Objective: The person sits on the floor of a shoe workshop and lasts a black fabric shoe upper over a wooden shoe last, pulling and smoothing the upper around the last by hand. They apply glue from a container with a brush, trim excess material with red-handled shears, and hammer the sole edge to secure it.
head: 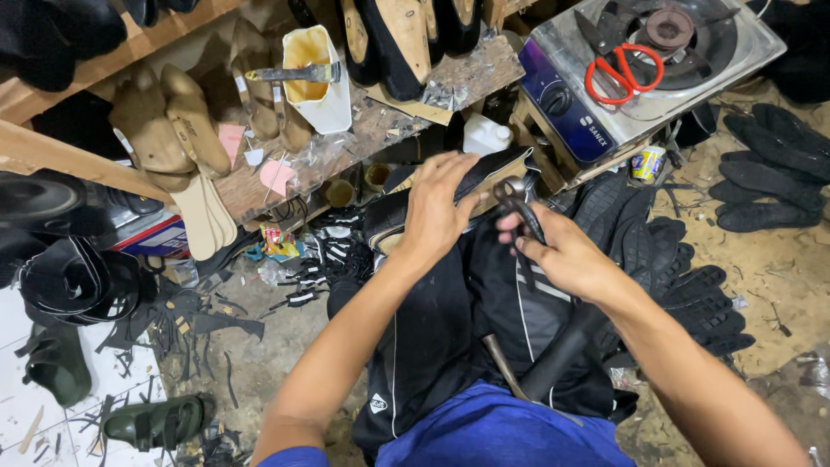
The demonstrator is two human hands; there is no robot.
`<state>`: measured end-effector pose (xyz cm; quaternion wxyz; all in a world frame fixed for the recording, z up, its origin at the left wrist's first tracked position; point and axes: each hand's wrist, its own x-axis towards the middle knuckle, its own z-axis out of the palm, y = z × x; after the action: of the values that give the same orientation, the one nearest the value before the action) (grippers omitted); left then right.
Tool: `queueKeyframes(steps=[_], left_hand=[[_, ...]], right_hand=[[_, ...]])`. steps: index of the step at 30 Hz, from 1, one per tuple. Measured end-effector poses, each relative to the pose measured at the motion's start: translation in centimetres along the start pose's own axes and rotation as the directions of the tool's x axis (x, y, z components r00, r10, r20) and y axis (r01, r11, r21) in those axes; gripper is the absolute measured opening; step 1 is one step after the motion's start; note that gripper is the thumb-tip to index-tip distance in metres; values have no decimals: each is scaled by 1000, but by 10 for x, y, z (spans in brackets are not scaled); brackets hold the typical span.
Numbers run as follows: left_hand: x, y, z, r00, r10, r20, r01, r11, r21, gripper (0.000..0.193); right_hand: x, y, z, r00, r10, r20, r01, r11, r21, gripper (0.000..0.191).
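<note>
**benchrat:** Biggest thing first: the black shoe (450,195) on its last sits across the person's lap, just in front of the gas stove (640,69), toward the camera. Left hand (437,212) is spread flat over the top of it, fingers wrapped down the far side, pressing it in place. Right hand (562,255) is closed around the handles of the lasting pincers (519,207), with the metal head touching the shoe's stove-side end.

**solework:** What would worry you there?

**benchrat:** Mostly the pincers slipping. My guess is that if the bite on the edge is shallow, the head could pop off and swing toward the left hand's fingers, which sit just beside it. Pull too hard and the upper could tear or wrinkle. The shoe only rests on cloth-covered thighs, so it could also roll if the left hand eases off. And there's a hammer (553,355) lying loose in the lap, further from the stove than the shoe, which could slide to the floor.

**solework:** Which way does the shoe point?

**benchrat:** Long axis runs roughly level across the lap, slanting a bit: one end rises toward the stove, the other drops away from it toward the wooden shelf. Sole side looks turned up and away. Toe or heel at the stove end, I can't tell, the hand covers too much.
</note>
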<state>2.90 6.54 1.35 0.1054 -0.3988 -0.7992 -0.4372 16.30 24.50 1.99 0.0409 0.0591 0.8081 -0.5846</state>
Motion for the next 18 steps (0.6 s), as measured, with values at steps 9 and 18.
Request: queueKeyframes(steps=[9, 18], left_hand=[[-22, -3, 4, 997, -3, -75, 3, 1000, 11, 50], [5, -10, -2, 997, -63, 53, 67, 994, -87, 51]], right_hand=[[12, -36, -8, 998, -52, 32, 61, 884, -464, 27], [22, -21, 14, 990, -32, -135, -25, 916, -401, 32]])
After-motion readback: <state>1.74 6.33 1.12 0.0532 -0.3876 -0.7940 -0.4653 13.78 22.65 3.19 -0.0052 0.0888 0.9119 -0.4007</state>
